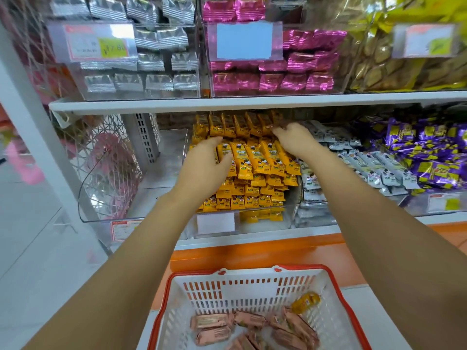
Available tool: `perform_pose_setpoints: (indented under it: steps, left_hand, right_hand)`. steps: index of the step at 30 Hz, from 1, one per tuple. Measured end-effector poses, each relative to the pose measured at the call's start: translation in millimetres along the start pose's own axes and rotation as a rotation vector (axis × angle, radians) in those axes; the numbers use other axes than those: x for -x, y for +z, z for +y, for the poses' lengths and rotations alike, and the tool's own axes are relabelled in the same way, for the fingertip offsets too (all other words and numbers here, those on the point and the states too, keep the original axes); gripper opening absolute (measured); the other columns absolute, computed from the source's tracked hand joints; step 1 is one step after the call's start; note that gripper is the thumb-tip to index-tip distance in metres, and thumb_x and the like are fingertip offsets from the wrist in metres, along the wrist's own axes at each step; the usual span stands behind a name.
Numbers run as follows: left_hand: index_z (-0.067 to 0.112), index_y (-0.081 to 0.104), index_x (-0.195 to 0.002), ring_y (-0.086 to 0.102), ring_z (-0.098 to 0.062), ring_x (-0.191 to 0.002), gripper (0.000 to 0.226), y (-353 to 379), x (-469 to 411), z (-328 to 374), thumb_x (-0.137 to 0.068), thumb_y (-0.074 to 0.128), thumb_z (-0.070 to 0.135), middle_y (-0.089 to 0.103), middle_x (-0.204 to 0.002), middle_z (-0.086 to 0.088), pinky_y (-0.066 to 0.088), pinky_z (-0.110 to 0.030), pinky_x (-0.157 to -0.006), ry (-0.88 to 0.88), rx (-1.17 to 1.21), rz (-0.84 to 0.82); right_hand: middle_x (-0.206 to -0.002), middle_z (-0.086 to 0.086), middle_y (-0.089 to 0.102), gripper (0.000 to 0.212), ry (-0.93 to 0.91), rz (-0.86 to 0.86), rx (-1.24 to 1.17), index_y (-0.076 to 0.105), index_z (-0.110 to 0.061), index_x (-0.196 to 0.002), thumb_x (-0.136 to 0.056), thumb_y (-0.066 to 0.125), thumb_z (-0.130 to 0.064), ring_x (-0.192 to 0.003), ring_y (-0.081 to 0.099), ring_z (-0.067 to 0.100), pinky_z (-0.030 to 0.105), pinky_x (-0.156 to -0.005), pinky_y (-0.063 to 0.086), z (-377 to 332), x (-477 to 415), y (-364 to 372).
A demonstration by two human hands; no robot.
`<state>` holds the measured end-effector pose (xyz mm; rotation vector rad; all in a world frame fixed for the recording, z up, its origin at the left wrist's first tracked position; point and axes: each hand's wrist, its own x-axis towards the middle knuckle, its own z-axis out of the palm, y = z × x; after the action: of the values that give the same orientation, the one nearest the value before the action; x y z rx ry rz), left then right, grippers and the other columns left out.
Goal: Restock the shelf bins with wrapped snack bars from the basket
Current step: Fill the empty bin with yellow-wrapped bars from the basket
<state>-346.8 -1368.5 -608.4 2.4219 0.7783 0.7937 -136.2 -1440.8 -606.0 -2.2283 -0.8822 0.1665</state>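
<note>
1. A white shop shelf (252,102) carried clear plastic bins (285,223)
2. The left hand (204,160) lay loosely spread on yellow-wrapped snack bars (262,160) in the middle bin
3. The right hand (293,140) touched their back row, grip unclear
4. A red-rimmed white plastic basket (252,291) below held pink-wrapped bars (212,324)

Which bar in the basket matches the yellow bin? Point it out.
The lone yellow bar near the right wall of the basket; the other bars in there are pink.
</note>
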Motion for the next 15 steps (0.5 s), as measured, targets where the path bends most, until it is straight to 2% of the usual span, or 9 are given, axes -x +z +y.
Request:
perform_pose_setpoints:
  steps: [2,3,4,5,7,8,10,12,15]
  left_hand:
    - [0.014,0.043,-0.142,0.047,-0.020,-0.127,0.047,1,9,2,-0.097,0.050,0.026,0.045,-0.145,-0.004,0.035,-0.025,-0.099,0.003,0.013,-0.003]
    - [0.014,0.044,-0.141,0.043,-0.019,-0.131,0.046,1,13,3,-0.097,0.050,0.026,0.046,-0.145,-0.004,0.034,-0.026,-0.102,0.005,0.015,-0.005]
    - [0.014,0.046,-0.140,0.041,-0.018,-0.133,0.044,1,17,4,-0.097,0.050,0.025,0.047,-0.144,-0.004,0.033,-0.027,-0.104,0.012,0.016,-0.003]
    - [0.013,0.049,-0.137,0.042,-0.018,-0.132,0.041,2,21,4,-0.097,0.050,0.024,0.050,-0.141,-0.003,0.033,-0.026,-0.103,0.025,0.023,0.009]
    - [0.014,0.062,-0.119,0.055,-0.016,-0.117,0.027,3,33,3,-0.096,0.051,0.023,0.063,-0.121,-0.001,0.040,-0.022,-0.092,0.069,0.090,0.055]
    - [0.016,0.065,-0.100,0.062,-0.015,-0.099,0.016,5,43,2,-0.096,0.052,0.024,0.068,-0.100,0.002,0.042,-0.019,-0.079,0.087,0.127,0.076]
    - [0.019,0.054,-0.067,0.052,-0.013,-0.061,0.031,13,65,-6,-0.095,0.052,0.031,0.054,-0.061,0.006,0.036,-0.024,-0.056,0.107,0.126,0.098]
    - [0.020,0.042,-0.054,0.041,-0.012,-0.048,0.046,25,92,-20,-0.095,0.050,0.039,0.041,-0.048,0.005,0.027,-0.028,-0.050,0.080,0.083,0.014]
    - [0.016,0.038,-0.053,0.038,-0.015,-0.047,0.049,51,130,-52,-0.096,0.050,0.038,0.037,-0.048,0.000,0.025,-0.028,-0.049,0.024,-0.107,-0.284]
  right_hand:
    - [-0.100,0.008,0.059,0.041,-0.002,-0.007,-0.011,0.053,-0.008,-0.124,-0.102,0.037,-0.040,-0.094,0.059,0.025,0.029,-0.077,0.044,2,7,-3]
    - [-0.119,0.013,0.058,0.047,0.003,-0.004,-0.008,0.050,-0.006,-0.133,-0.103,0.037,-0.039,-0.110,0.056,0.027,0.028,-0.083,0.040,3,11,-4]
    - [-0.130,0.014,0.055,0.049,0.007,0.008,0.002,0.048,-0.006,-0.137,-0.103,0.037,-0.039,-0.116,0.053,0.028,0.029,-0.086,0.039,3,15,-5]
    - [-0.131,0.015,0.055,0.047,0.000,0.030,0.018,0.049,-0.006,-0.136,-0.103,0.038,-0.037,-0.114,0.053,0.028,0.029,-0.084,0.038,3,20,-7]
    - [-0.117,0.015,0.061,0.038,-0.064,0.145,0.071,0.059,-0.004,-0.120,-0.101,0.043,-0.033,-0.105,0.056,0.026,0.031,-0.081,0.041,2,34,-13]
    - [-0.108,0.014,0.063,0.033,-0.114,0.208,0.105,0.063,-0.003,-0.107,-0.100,0.046,-0.031,-0.100,0.057,0.025,0.032,-0.080,0.042,2,44,-15]
    - [-0.088,0.010,0.064,0.031,-0.219,0.259,0.178,0.063,-0.006,-0.084,-0.098,0.050,-0.030,-0.078,0.056,0.020,0.031,-0.070,0.041,-1,74,-18]
    - [-0.071,0.005,0.056,0.034,-0.289,0.117,0.236,0.056,-0.009,-0.073,-0.098,0.051,-0.031,-0.062,0.048,0.015,0.030,-0.059,0.035,-1,116,-14]
    - [-0.069,0.002,0.048,0.036,-0.286,-0.320,0.306,0.047,-0.013,-0.068,-0.096,0.054,-0.033,-0.063,0.046,0.016,0.030,-0.059,0.036,22,169,10]
